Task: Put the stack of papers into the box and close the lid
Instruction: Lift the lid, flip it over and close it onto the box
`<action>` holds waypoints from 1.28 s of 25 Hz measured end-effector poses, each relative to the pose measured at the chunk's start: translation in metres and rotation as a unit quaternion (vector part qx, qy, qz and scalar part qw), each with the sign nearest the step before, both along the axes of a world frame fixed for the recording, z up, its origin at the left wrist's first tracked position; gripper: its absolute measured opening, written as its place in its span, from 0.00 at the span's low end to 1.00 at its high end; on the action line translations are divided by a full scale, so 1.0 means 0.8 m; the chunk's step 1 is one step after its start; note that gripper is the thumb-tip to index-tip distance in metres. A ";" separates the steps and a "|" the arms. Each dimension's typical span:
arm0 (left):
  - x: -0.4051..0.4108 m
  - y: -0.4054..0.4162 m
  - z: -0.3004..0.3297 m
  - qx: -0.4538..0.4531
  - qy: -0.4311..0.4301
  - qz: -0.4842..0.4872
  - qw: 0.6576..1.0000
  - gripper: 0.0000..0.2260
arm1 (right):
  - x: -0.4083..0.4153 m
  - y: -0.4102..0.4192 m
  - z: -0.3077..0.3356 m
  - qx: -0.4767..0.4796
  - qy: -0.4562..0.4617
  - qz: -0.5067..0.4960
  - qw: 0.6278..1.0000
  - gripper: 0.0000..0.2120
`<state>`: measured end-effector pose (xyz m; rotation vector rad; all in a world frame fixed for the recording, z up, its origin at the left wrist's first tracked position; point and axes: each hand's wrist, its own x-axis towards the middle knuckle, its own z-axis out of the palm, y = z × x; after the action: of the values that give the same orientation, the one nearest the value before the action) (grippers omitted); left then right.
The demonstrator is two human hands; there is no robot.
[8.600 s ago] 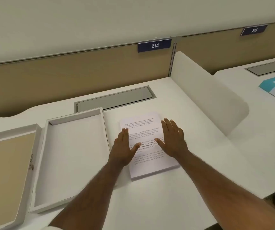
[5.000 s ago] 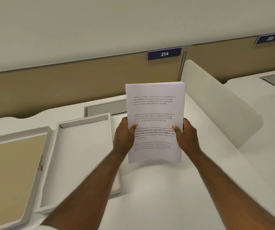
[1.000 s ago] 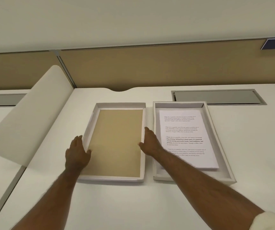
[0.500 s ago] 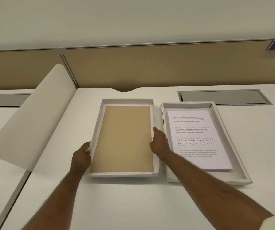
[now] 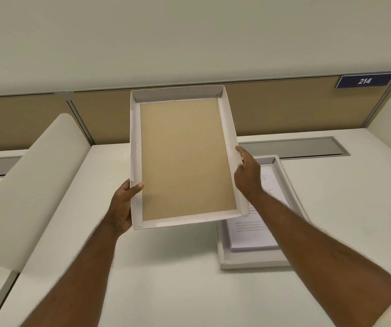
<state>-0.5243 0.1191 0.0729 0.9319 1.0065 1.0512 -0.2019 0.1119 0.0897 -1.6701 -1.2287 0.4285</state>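
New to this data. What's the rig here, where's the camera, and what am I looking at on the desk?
There is no robot in this one. A person works with two bare hands, and the only camera sits on their head, wide-angle, looking forward and down, so the arms come in from the bottom of the picture.

The left hand and the right hand hold the box lid up off the white desk, one on each long side. Its open side faces the camera, showing a brown inside and white walls.

Below and to the right, the box lies on the desk with the stack of papers already in it, partly hidden by the lid and the right arm. The box is not yet closed.

Behind are a brown partition with a sign reading 214 and a grey cable hatch in the desk.
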 end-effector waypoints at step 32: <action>0.322 -0.072 0.029 0.271 0.236 0.082 0.930 0.40 | 0.165 -0.086 0.152 0.169 0.080 0.120 0.975 0.16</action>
<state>-0.2665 0.0618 0.0963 1.6321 1.2265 1.3107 -0.0698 0.0428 0.2112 -1.1822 -1.3045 0.4616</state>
